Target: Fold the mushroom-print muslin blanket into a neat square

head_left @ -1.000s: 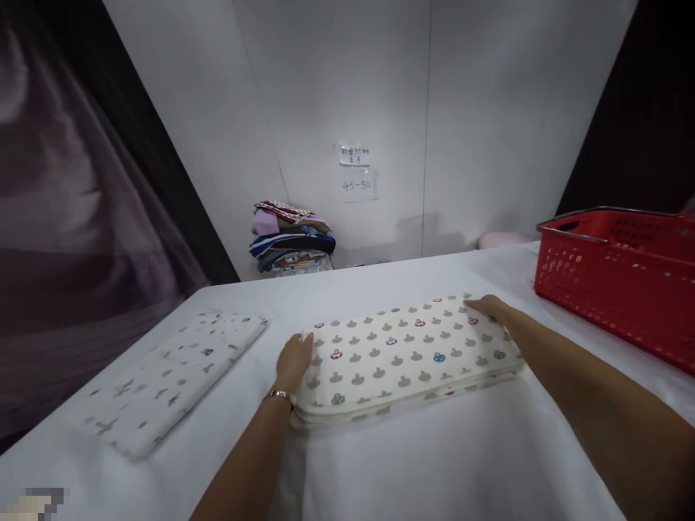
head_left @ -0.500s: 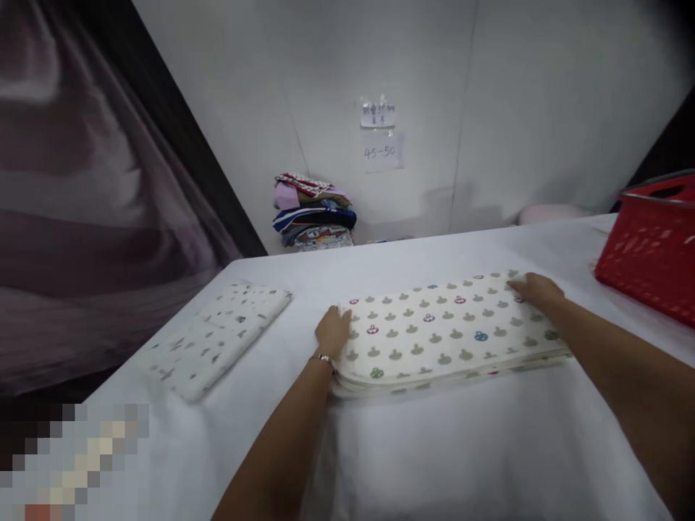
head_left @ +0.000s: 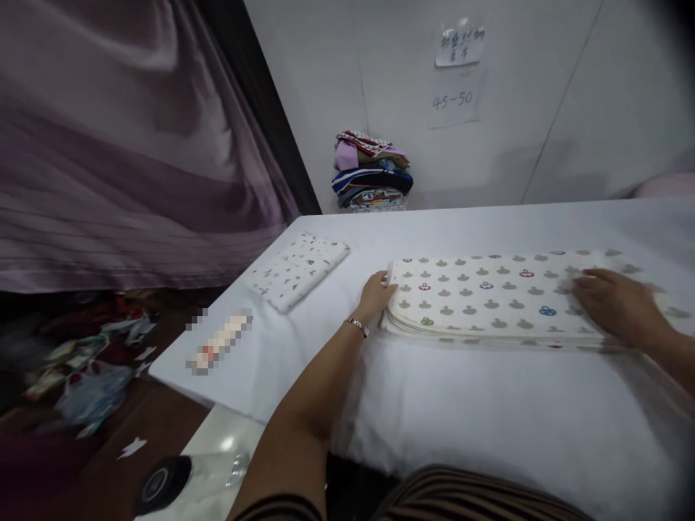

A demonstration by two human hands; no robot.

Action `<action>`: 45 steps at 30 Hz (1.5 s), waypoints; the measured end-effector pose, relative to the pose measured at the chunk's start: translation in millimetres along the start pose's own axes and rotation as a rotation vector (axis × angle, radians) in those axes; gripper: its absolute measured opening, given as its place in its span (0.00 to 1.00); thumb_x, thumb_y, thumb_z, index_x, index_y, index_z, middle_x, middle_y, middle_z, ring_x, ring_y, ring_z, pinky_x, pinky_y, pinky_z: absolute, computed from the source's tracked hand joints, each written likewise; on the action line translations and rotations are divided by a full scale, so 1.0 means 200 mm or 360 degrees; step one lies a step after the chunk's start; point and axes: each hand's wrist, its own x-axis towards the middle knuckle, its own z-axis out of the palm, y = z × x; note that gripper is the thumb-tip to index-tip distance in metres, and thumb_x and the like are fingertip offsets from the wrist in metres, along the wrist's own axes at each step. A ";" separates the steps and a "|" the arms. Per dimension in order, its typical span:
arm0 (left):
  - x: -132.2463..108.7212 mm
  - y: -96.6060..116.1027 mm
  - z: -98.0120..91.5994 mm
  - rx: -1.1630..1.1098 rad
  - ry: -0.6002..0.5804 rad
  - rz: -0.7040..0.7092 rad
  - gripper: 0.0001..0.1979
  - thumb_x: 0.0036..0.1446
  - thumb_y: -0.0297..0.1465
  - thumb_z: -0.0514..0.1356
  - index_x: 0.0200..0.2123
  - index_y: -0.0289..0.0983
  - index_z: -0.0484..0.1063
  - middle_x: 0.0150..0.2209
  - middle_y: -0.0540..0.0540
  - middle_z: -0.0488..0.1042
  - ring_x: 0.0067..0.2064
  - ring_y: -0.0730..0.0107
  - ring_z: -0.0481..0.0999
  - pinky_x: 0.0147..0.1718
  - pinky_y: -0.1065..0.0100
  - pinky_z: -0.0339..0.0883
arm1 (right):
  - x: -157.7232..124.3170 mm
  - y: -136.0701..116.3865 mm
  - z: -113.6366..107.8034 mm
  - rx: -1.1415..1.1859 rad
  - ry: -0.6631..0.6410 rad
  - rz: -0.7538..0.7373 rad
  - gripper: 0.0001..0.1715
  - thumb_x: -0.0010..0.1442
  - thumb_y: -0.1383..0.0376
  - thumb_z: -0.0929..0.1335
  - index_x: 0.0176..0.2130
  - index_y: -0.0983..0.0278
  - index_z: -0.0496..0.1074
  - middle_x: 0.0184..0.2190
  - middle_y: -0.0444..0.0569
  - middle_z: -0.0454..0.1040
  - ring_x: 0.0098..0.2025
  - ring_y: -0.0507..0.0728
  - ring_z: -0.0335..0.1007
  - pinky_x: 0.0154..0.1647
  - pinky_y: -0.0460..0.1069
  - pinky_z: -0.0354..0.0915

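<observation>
A folded cream cloth with grey and coloured mushroom-like prints [head_left: 489,297] lies on the white table [head_left: 467,405]. My left hand [head_left: 376,292], with a thin bracelet at the wrist, holds the cloth's left edge, fingers curled round it. My right hand [head_left: 619,304] lies on top of the cloth near its right end, fingers stretched out and a little smeared.
A second folded white cloth with small grey prints [head_left: 298,269] lies at the table's left corner. A stack of folded coloured fabrics [head_left: 371,171] stands against the wall under paper notes [head_left: 457,72]. A purple curtain [head_left: 124,145] hangs left; clutter covers the floor [head_left: 87,362].
The view has swung left and down; the red basket has left the frame. My right hand has slid from the cloth's far right corner onto its top. The left hand stays on the left edge.
</observation>
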 end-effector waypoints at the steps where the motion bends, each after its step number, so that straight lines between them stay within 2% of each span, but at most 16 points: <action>1: -0.04 0.00 -0.01 -0.0021 0.0019 0.0023 0.19 0.55 0.32 0.61 0.50 0.35 0.68 0.48 0.41 0.72 0.41 0.68 0.73 0.45 0.65 0.65 | -0.03 -0.09 0.06 -0.0126 0.0057 -0.0092 0.24 0.50 0.37 0.61 0.42 0.42 0.71 0.54 0.49 0.66 0.65 0.73 0.43 0.65 0.72 0.40; 3: -0.11 0.00 -0.04 -0.0067 0.0052 0.0075 0.11 0.55 0.31 0.60 0.43 0.35 0.72 0.44 0.42 0.73 0.40 0.69 0.72 0.44 0.66 0.66 | -0.10 -0.30 0.18 -0.0242 0.0008 -0.0227 0.24 0.52 0.38 0.59 0.36 0.46 0.73 0.46 0.54 0.72 0.54 0.72 0.63 0.57 0.70 0.57; 5: -0.17 0.00 -0.06 -0.0108 0.0088 0.0127 0.05 0.55 0.29 0.59 0.35 0.35 0.74 0.39 0.43 0.74 0.39 0.69 0.72 0.43 0.66 0.65 | -0.16 -0.52 0.31 -0.0132 -0.0121 -0.0339 0.21 0.56 0.42 0.60 0.34 0.49 0.73 0.40 0.53 0.74 0.45 0.69 0.69 0.48 0.66 0.66; 7: -0.23 0.00 -0.09 -0.0131 0.0118 0.0167 0.05 0.56 0.28 0.58 0.30 0.36 0.74 0.37 0.44 0.74 0.38 0.70 0.71 0.42 0.66 0.65 | -0.21 -0.72 0.42 0.0030 -0.0263 -0.0450 0.17 0.58 0.48 0.61 0.34 0.52 0.73 0.38 0.51 0.75 0.40 0.65 0.71 0.41 0.61 0.69; 9: -0.28 -0.01 -0.11 -0.0147 0.0107 0.0209 0.06 0.56 0.28 0.57 0.28 0.37 0.73 0.36 0.45 0.74 0.37 0.71 0.71 0.40 0.67 0.66 | -0.24 -0.89 0.52 0.0096 -0.0426 -0.0575 0.16 0.61 0.53 0.61 0.35 0.55 0.74 0.37 0.50 0.75 0.39 0.62 0.71 0.40 0.58 0.69; 13: -0.35 -0.03 -0.13 -0.0158 -0.0048 0.0368 0.04 0.54 0.29 0.60 0.28 0.39 0.75 0.33 0.48 0.74 0.35 0.72 0.71 0.37 0.69 0.66 | -0.27 -1.08 0.68 0.0006 -0.0499 -0.0888 0.15 0.63 0.59 0.60 0.35 0.58 0.74 0.36 0.49 0.75 0.40 0.60 0.70 0.41 0.56 0.67; 19: -0.37 -0.04 -0.12 -0.0037 -0.0225 0.0610 0.06 0.54 0.28 0.61 0.35 0.43 0.77 0.35 0.48 0.72 0.43 0.67 0.70 0.44 0.66 0.66 | -0.27 -1.12 0.81 -0.0226 -0.0474 -0.0963 0.15 0.64 0.61 0.59 0.36 0.59 0.74 0.34 0.49 0.74 0.39 0.59 0.68 0.40 0.55 0.66; 24: -0.37 -0.04 -0.12 0.0093 -0.0319 0.0703 0.09 0.55 0.26 0.59 0.36 0.44 0.77 0.37 0.47 0.72 0.45 0.65 0.69 0.43 0.64 0.66 | -0.29 -1.10 0.84 -0.0275 -0.0392 -0.0928 0.17 0.65 0.61 0.58 0.37 0.58 0.74 0.35 0.49 0.74 0.39 0.59 0.68 0.40 0.55 0.66; 29: -0.38 -0.03 -0.12 0.0364 -0.0299 0.0845 0.11 0.57 0.26 0.56 0.36 0.43 0.77 0.37 0.46 0.72 0.43 0.65 0.68 0.39 0.65 0.65 | -0.32 -1.10 0.86 -0.0281 -0.0313 -0.0883 0.17 0.64 0.63 0.58 0.38 0.57 0.75 0.35 0.48 0.74 0.40 0.58 0.68 0.39 0.54 0.67; 33: -0.39 -0.02 -0.13 0.0416 -0.0318 0.0841 0.10 0.57 0.26 0.55 0.33 0.42 0.76 0.35 0.47 0.72 0.42 0.66 0.68 0.36 0.66 0.64 | -0.33 -1.10 0.87 -0.0298 -0.0245 -0.0939 0.17 0.65 0.63 0.58 0.38 0.57 0.75 0.35 0.48 0.75 0.39 0.57 0.68 0.38 0.53 0.67; 38: -0.39 -0.02 -0.13 0.0436 -0.0364 0.0825 0.10 0.54 0.24 0.55 0.32 0.41 0.75 0.33 0.49 0.72 0.40 0.67 0.69 0.34 0.67 0.63 | -0.33 -1.09 0.89 -0.0378 -0.0136 -0.1140 0.16 0.66 0.64 0.59 0.38 0.62 0.74 0.34 0.50 0.74 0.37 0.57 0.67 0.36 0.52 0.66; 45: -0.40 0.00 -0.16 0.0441 -0.0370 0.0832 0.10 0.53 0.24 0.54 0.30 0.41 0.73 0.33 0.48 0.73 0.40 0.66 0.69 0.34 0.66 0.62 | -0.34 -1.10 0.89 -0.0349 -0.0101 -0.1139 0.17 0.67 0.65 0.58 0.36 0.63 0.73 0.33 0.50 0.74 0.36 0.56 0.67 0.37 0.52 0.65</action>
